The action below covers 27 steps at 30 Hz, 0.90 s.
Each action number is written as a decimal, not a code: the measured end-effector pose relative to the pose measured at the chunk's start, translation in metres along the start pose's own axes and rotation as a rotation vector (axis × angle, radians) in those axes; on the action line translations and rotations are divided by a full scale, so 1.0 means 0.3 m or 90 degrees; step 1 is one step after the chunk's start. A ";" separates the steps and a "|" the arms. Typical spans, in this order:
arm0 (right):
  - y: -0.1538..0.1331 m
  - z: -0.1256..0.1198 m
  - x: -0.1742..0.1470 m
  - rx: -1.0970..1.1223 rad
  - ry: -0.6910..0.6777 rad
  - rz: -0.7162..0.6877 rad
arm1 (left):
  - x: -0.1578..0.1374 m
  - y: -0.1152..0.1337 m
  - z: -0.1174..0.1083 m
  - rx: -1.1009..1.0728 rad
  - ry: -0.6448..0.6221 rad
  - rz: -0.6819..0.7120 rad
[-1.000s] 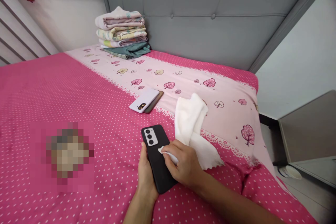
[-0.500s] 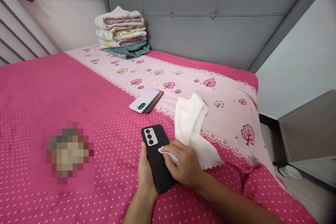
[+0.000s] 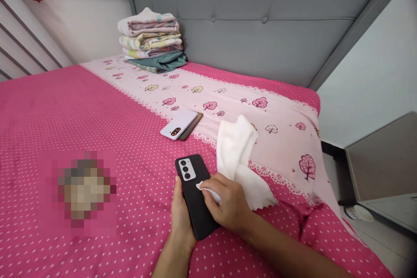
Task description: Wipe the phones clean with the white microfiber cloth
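Observation:
A black phone [image 3: 199, 213] lies back side up in my left hand [image 3: 183, 217], whose thumb runs along its left edge; the other fingers are hidden beneath it. My right hand [image 3: 228, 204] is closed over the phone's back, pinching a small white wipe [image 3: 213, 195] below the camera block. Just beyond that hand, a white cloth [image 3: 236, 143] lies crumpled on the bed. Farther off, a pale phone [image 3: 179, 124] with lit camera rings rests partly on a darker brown phone [image 3: 192, 127].
Folded blankets [image 3: 151, 39] are stacked by the grey headboard [image 3: 260, 34]. The pink dotted bedsheet [image 3: 81, 113] spreads under everything. A pixelated patch [image 3: 86, 191] hides something at left. On the floor at right stand a white tub [image 3: 360, 213] and a cabinet [image 3: 384, 165].
The lit rings on the pale phone have turned from green to orange. Both hands, the black phone and the cloth show almost no movement.

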State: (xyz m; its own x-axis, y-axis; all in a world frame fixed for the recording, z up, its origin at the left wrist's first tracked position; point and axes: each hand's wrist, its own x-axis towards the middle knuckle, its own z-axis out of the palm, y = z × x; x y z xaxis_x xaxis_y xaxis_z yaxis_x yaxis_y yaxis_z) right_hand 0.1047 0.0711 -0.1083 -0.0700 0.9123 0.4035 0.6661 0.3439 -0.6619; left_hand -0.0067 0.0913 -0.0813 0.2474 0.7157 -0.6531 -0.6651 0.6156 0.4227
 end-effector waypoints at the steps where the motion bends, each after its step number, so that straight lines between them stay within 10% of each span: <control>1: 0.000 0.000 -0.001 0.000 -0.001 0.001 | 0.001 0.000 0.000 0.000 0.002 0.001; 27: 0.002 0.005 0.000 -0.003 0.001 -0.004 | 0.007 -0.002 -0.007 -0.010 -0.010 -0.002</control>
State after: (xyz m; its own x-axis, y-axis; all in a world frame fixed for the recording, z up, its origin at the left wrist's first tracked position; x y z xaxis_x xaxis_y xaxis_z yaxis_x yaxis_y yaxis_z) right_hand 0.1040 0.0717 -0.1095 -0.0722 0.9098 0.4087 0.6686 0.3482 -0.6570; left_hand -0.0073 0.0915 -0.0842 0.2600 0.7194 -0.6441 -0.6754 0.6122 0.4112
